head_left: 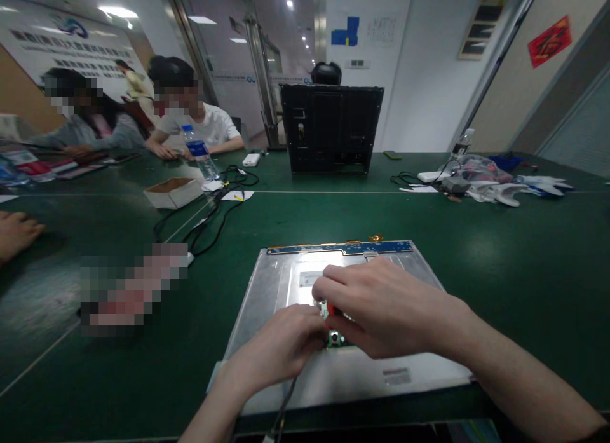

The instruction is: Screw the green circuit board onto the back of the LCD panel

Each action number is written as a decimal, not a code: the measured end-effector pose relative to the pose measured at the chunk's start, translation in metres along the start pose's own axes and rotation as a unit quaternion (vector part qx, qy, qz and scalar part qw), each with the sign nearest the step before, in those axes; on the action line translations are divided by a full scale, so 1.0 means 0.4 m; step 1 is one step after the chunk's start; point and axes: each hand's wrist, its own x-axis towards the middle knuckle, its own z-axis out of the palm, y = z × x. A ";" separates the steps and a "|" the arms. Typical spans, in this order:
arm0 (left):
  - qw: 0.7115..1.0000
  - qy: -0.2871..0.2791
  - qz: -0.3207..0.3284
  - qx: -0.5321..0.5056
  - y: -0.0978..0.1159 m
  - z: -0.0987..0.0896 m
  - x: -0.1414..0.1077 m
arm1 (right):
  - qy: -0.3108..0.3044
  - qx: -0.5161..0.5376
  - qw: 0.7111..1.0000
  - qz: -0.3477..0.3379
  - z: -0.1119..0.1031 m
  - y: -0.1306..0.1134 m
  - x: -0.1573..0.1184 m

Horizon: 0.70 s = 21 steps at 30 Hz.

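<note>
A flat silver panel (267,303) lies on the green table, with a blue circuit strip (333,248) along its far edge. Near its middle is a small green circuit board (335,339), partly covered by my hands. My right hand (376,303) is closed over the board, fingers curled around something red (330,308) that is mostly hidden. My left hand (295,341) is closed at the board's left side; its fingertips are hidden, and what they hold cannot be made out. A dark cable (286,402) runs down from beneath my left hand over the panel's near edge.
Beyond the panel stands a black monitor-like casing (331,128). On the left are an open box (174,194), a water bottle (200,154) and black cables (216,230). Plastic bags and gloves (495,182) lie at the far right. People sit at the left; another person's hand (19,233) rests at the left edge.
</note>
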 end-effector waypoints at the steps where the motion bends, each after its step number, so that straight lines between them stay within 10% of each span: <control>1: 1.000 0.005 0.004 0.002 -0.001 0.001 -0.001 | 0.001 -0.001 1.000 0.002 0.002 0.000 0.001; 21: 0.999 0.026 0.002 0.023 0.004 -0.001 -0.005 | 0.027 -0.019 0.999 -0.001 0.021 0.001 0.007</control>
